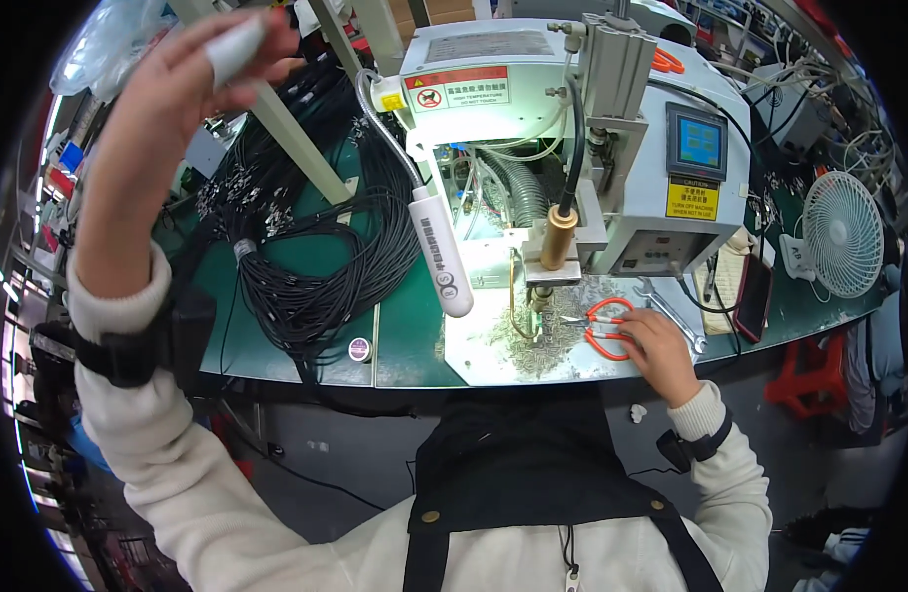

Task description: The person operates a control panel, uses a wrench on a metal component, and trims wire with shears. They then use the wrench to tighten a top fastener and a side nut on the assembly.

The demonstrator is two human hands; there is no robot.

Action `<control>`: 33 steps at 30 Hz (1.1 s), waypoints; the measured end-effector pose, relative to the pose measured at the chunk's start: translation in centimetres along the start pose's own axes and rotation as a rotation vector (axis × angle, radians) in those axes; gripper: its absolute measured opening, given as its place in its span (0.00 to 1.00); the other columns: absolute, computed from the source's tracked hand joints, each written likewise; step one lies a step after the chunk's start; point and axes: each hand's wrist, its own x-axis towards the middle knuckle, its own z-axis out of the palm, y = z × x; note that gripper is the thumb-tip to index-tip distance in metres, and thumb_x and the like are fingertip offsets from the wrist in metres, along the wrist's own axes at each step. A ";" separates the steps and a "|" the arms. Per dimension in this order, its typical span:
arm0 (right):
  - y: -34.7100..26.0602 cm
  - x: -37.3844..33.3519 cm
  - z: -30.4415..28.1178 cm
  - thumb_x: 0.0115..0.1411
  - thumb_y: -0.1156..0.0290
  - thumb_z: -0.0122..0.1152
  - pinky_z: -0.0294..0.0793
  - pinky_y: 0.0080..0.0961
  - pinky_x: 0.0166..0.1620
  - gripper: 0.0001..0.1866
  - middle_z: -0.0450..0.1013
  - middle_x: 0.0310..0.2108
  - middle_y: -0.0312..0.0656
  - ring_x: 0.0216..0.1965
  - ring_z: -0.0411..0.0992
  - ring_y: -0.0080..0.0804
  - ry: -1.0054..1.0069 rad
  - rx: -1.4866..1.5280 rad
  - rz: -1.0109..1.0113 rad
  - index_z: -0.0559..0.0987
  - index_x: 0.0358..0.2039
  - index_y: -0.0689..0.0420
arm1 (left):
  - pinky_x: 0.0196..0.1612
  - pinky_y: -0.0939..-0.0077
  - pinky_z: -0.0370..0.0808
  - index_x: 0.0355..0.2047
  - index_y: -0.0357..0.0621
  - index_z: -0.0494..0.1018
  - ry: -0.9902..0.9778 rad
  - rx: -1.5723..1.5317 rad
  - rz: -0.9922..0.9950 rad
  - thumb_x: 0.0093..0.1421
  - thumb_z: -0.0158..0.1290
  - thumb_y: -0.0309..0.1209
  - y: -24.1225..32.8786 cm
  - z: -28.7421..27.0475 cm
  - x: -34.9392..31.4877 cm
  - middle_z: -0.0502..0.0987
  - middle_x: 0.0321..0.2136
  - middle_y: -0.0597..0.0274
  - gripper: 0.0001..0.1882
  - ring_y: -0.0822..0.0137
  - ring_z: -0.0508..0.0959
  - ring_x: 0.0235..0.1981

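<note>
My left hand is raised at the upper left, above the cable bundle. A white covering wraps one of its fingers; the fingers are loosely spread and nothing shows in them. On the machine's pale base plate, my right hand has its fingers on the handles of red-handled pliers. The pliers' jaws point left, toward the machine's nozzle. Just beyond the right hand lie metal wrenches.
A bench machine with a small touchscreen stands ahead. A white lamp hangs beside its head. Black cables cover the bench's left; a small round tub sits near the edge. A phone and white fan are right.
</note>
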 end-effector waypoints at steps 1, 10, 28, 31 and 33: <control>-0.1 0.1 0.0 0.45 0.76 0.61 0.68 0.33 0.43 0.11 0.72 0.37 0.43 0.41 0.69 0.42 -0.001 0.002 -0.009 0.74 0.31 0.60 | 0.37 0.85 0.70 0.44 0.39 0.71 -0.033 0.027 -0.132 0.58 0.46 0.33 -0.5 0.1 -1.6 0.76 0.34 0.61 0.15 0.72 0.75 0.36; -1.1 0.4 -1.4 0.45 0.78 0.61 0.69 0.32 0.43 0.11 0.72 0.37 0.43 0.41 0.69 0.42 0.023 -0.035 -0.012 0.75 0.32 0.60 | 0.34 0.81 0.71 0.33 0.33 0.73 -0.493 0.166 -0.507 0.54 0.50 0.23 -7.7 8.8 -13.8 0.77 0.26 0.62 0.07 0.73 0.75 0.28; -0.3 -1.5 -1.4 0.47 0.77 0.61 0.69 0.30 0.40 0.08 0.73 0.32 0.38 0.37 0.70 0.37 -0.051 0.071 0.028 0.76 0.30 0.56 | 0.31 0.84 0.69 0.35 0.37 0.72 -0.427 -0.196 -0.633 0.57 0.47 0.23 -9.0 9.5 -10.7 0.77 0.27 0.63 0.07 0.76 0.75 0.28; -0.2 -2.0 -1.0 0.47 0.76 0.61 0.68 0.29 0.41 0.07 0.73 0.32 0.37 0.38 0.70 0.36 -0.044 0.054 0.039 0.75 0.30 0.56 | 0.34 0.83 0.70 0.35 0.34 0.72 -0.382 -0.217 -0.670 0.56 0.47 0.21 -8.8 9.4 -10.5 0.76 0.27 0.61 0.07 0.75 0.74 0.29; -0.2 -2.3 -1.1 0.48 0.76 0.60 0.68 0.29 0.42 0.08 0.72 0.33 0.36 0.38 0.70 0.35 -0.036 0.053 0.035 0.75 0.31 0.55 | 0.33 0.83 0.69 0.35 0.35 0.72 -0.379 -0.225 -0.665 0.56 0.46 0.21 -8.9 9.4 -10.4 0.76 0.27 0.61 0.07 0.75 0.74 0.29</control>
